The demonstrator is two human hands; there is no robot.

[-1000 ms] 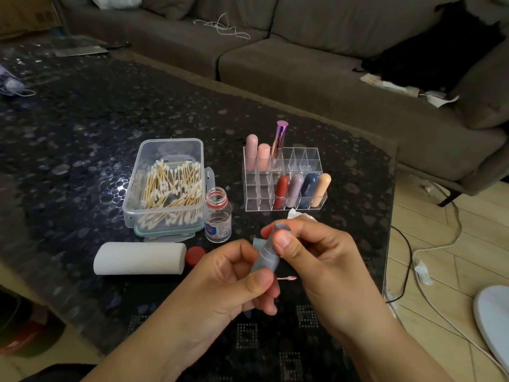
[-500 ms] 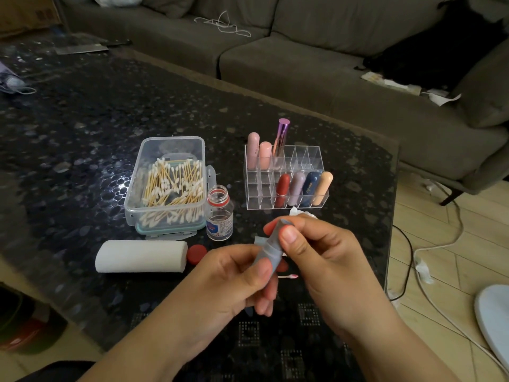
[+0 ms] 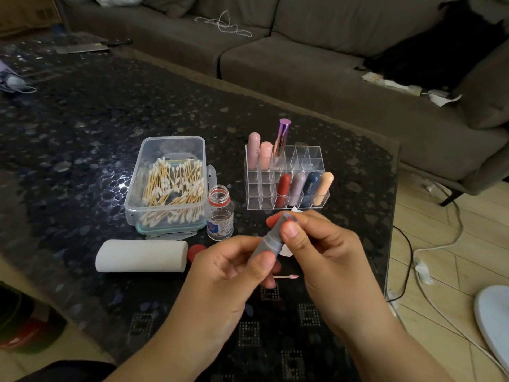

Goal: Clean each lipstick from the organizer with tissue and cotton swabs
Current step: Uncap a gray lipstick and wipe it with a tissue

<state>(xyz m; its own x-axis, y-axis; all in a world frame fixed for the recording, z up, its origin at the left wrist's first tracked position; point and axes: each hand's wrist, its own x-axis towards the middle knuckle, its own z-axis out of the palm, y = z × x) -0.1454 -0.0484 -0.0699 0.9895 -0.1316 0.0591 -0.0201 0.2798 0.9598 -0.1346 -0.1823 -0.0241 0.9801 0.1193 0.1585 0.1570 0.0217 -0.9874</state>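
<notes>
Grey lipstick (image 3: 271, 238): lower barrel hidden by the left hand (image 3: 234, 274), tip by the right hand (image 3: 325, 260). Tissue scrap (image 3: 295, 209) mostly hidden. Bottle (image 3: 219, 216) label unreadable.

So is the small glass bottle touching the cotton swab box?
Cannot tell: in the head view the bottle overlaps the swab box corner, hiding any gap.

From my feed: dark pebble-patterned table (image 3: 82, 128) with a glare spot. Behind it a grey-brown sofa (image 3: 303, 67), white cord (image 3: 223, 24) on its seat, a black heap (image 3: 429, 59), possibly cloth, to the right. Pale wood floor (image 3: 440, 271) with trailing cables (image 3: 429, 293).
</notes>
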